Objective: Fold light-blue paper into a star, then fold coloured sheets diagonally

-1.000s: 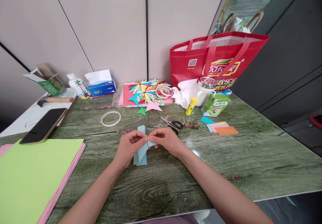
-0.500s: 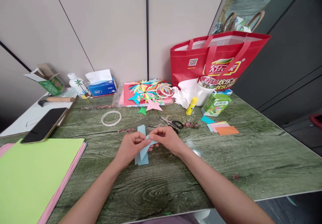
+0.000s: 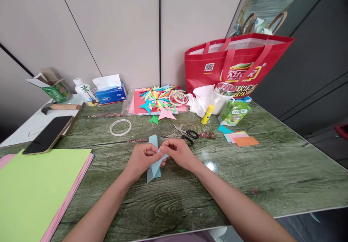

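Observation:
Both of my hands meet over the middle of the table around a folded light-blue paper [image 3: 157,165]. My left hand [image 3: 140,161] pinches it from the left, thumb on top. From the right, my right hand [image 3: 178,152] grips its upper corner between thumb and fingers. Beneath them lies a light-blue paper strip [image 3: 153,140], partly covered by my hands and the folded piece. Black-handled scissors [image 3: 187,132] rest just beyond my right hand. A roll of white tape [image 3: 120,127] lies past my left hand.
A lime-green paper stack [image 3: 46,187] and a phone [image 3: 47,134] are at the left. Paper stars [image 3: 166,113], a glue stick [image 3: 207,114], a white mug [image 3: 219,102] and a red bag [image 3: 206,75] stand behind. Small coloured papers [image 3: 246,141] lie at the right.
The folded paper has turned slightly in my hands, and its corner now lies flatter under my right thumb. My right hand has shifted a little; the things around stay put.

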The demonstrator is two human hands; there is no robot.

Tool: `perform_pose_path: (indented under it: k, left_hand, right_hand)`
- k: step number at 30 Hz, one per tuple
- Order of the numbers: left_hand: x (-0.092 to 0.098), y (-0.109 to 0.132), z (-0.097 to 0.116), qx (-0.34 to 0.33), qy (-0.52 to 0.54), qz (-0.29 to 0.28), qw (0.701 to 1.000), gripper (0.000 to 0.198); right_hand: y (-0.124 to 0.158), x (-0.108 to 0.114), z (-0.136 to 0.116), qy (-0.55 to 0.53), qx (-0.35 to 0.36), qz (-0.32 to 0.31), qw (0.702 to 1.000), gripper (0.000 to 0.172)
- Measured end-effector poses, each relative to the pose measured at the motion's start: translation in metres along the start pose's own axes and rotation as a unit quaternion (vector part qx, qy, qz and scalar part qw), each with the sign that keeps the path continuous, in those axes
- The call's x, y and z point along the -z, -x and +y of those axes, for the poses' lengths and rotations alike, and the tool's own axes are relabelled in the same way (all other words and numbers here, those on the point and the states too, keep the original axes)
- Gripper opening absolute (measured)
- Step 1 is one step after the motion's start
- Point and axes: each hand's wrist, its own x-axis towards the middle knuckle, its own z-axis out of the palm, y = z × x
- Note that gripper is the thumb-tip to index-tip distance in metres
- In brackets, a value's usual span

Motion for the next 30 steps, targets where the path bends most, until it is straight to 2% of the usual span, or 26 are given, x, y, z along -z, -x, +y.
perform_pose_path:
  k: [3, 7, 14, 21, 26, 30]
  left_hand:
    - [0.002, -0.001, 0.0, -0.004, 0.016, 0.008, 1.0, 0.027]
    - [0.006, -0.004, -0.001, -0.037, 0.025, 0.037, 0.998, 0.027]
    - [0.013, -0.006, 0.0, -0.042, -0.005, 0.061, 0.997, 0.029]
    - [0.012, -0.005, 0.005, -0.026, 0.025, 0.052, 0.998, 0.03]
    - [0.013, -0.004, 0.005, -0.019, 0.06, 0.019, 0.998, 0.026]
    - [0.013, -0.003, 0.005, -0.012, 0.06, 0.008, 0.998, 0.025]
  right_hand:
    - [0.0, 0.0, -0.002, -0.023, -0.013, 0.002, 1.0, 0.029]
    - [0.0, 0.003, -0.005, -0.017, -0.009, -0.047, 0.999, 0.027]
    - [-0.002, 0.005, 0.001, -0.024, -0.006, -0.002, 1.0, 0.028]
    - [-0.002, 0.004, -0.001, -0.043, -0.022, 0.017, 0.999, 0.025]
    - [0.0, 0.001, -0.004, -0.098, -0.043, 0.018, 0.994, 0.023]
    - [0.001, 0.002, -0.004, -0.089, -0.043, 0.017, 0.995, 0.023]
